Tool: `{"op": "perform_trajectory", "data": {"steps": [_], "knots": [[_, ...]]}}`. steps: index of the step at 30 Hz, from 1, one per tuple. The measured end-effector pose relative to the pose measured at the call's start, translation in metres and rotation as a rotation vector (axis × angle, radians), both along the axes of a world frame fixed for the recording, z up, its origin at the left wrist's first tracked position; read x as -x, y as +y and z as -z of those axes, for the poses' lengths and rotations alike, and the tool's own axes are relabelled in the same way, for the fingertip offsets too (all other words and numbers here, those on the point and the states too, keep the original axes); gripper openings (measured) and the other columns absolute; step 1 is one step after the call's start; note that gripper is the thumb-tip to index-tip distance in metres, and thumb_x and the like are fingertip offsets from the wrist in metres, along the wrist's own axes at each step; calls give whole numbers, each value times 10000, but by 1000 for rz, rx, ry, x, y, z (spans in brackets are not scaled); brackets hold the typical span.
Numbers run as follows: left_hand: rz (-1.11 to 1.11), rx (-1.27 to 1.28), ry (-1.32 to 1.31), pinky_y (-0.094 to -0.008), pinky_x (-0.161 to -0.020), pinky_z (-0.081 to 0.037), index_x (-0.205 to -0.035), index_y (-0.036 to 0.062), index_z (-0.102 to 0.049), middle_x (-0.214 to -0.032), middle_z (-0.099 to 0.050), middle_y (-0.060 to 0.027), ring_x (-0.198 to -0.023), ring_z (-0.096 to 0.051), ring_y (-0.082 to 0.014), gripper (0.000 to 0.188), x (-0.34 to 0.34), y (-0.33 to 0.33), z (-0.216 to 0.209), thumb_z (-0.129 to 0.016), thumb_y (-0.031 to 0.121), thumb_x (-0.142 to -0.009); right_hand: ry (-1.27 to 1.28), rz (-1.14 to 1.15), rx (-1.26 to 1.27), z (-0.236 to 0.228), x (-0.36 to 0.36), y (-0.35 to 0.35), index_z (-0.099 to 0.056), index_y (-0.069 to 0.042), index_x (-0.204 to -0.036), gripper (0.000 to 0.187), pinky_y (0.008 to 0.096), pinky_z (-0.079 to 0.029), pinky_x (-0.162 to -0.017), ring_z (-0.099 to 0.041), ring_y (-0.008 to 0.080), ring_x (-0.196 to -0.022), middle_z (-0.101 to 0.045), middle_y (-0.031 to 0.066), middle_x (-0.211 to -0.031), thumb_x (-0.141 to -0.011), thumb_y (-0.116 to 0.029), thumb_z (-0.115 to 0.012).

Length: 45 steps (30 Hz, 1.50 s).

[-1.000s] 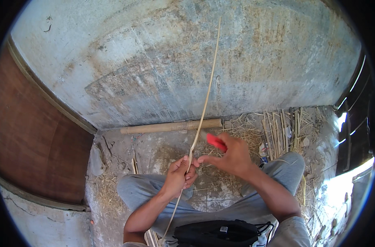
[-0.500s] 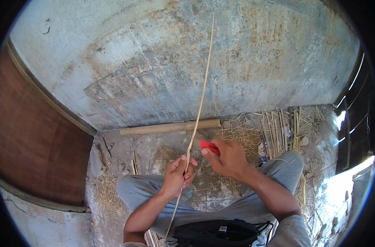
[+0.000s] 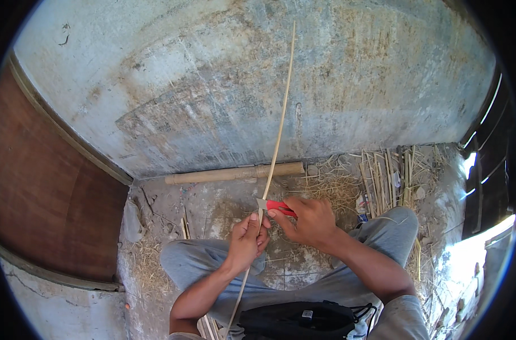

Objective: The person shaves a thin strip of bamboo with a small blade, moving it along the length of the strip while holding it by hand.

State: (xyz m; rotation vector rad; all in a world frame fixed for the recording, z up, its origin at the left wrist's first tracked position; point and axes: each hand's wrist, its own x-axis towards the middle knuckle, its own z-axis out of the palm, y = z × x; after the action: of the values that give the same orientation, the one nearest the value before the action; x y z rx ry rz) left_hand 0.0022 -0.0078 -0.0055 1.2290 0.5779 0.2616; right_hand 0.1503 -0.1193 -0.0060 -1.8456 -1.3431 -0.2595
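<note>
left hand (image 3: 247, 241) pinched shut around a long thin pale bamboo strip (image 3: 279, 122). strip runs up and away from that grip toward the stained grey concrete wall (image 3: 212, 85), tail passes down below the hand between the knees. right hand (image 3: 310, 222) closed on a red-handled knife (image 3: 277, 206), blade end touching the strip just above the left fingers. judgement: strip is light, springy, whippy over its free length, so hold close under the blade contact as now; edges likely sharp and splintery, thin section could split or snap if bent hard. beyond the grip, a thick round bamboo pole (image 3: 235, 173) lies along the wall base. dry straw-coloured offcuts (image 3: 382, 175) right of the knife hand. black bag (image 3: 300, 320) in lap, below both hands.
</note>
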Motion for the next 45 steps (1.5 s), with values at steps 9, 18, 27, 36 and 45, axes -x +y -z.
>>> {"op": "perform_trajectory", "data": {"steps": [9,18,27,36,45], "knots": [[-27,-202,-24,-236,-411,-304,-956,17,-535,-581,-365,31,-451,-370,-59,396,2,-6,1,-326,326,-1089,56,-6,13,-6,2,-1,-609,-70,-706,403,401,-444,-392,-593,285,-403,-590,105,-502,-873,-426,-698],[-43,-247,-21,-246,-430,-313,-946,18,-547,-580,-328,44,-468,-339,-55,394,2,-6,0,-330,313,-1089,10,36,6,-8,3,1,-614,-69,-720,411,417,-469,-400,-605,293,-415,-600,109,-510,-863,-444,-703],[-23,-79,0,-236,-410,-295,-935,12,-538,-579,-340,40,-443,-340,-51,407,3,-6,-8,-345,338,-1084,-23,65,-23,-9,1,1,-600,-95,-688,389,400,-453,-408,-586,281,-403,-571,85,-487,-830,-430,-738],[-37,-231,-12,-237,-405,-295,-944,8,-542,-585,-356,37,-436,-350,-55,413,6,-6,-2,-353,349,-1081,-7,62,25,-13,0,0,-602,-98,-698,386,407,-467,-429,-601,292,-427,-572,83,-496,-836,-434,-732],[7,-120,2,-233,-419,-314,-955,8,-540,-587,-368,31,-461,-359,-49,389,6,-5,-8,-371,336,-1078,62,41,22,-11,-2,-2,-608,-87,-710,388,409,-468,-428,-607,296,-438,-571,92,-500,-846,-431,-723]]}}
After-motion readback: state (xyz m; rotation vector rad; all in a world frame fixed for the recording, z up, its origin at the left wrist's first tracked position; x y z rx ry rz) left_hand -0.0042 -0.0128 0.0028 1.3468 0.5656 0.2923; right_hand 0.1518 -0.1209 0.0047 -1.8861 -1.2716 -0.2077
